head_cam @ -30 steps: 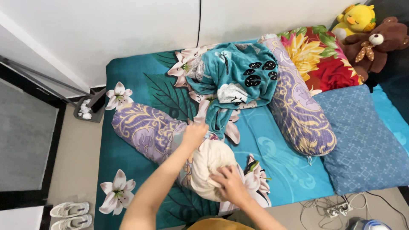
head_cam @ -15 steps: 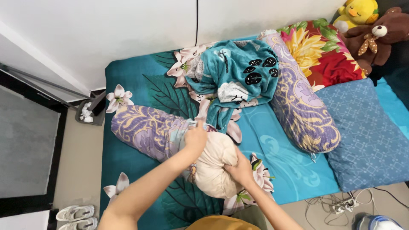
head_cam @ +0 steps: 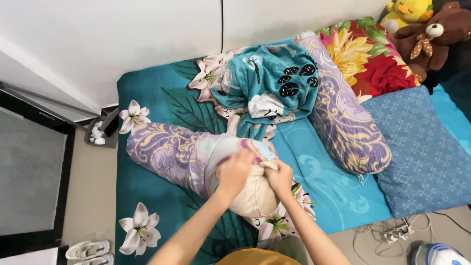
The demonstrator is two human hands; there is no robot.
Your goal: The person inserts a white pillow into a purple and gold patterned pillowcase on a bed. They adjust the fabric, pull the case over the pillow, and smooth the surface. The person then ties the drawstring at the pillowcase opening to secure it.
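Both hands' grip closed on bolster cover (head_cam: 230, 149) edge: left hand (head_cam: 235, 172), right hand (head_cam: 279, 177).

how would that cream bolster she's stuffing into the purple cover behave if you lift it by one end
The cream bolster probably sags and bends: it bulges softly under the left hand and right hand. It looks light for its bulk. Being round, it may roll on the teal sheet.

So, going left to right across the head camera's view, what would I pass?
White sandals → purple-patterned bolster → left hand → right hand → second purple bolster → blue pillow.
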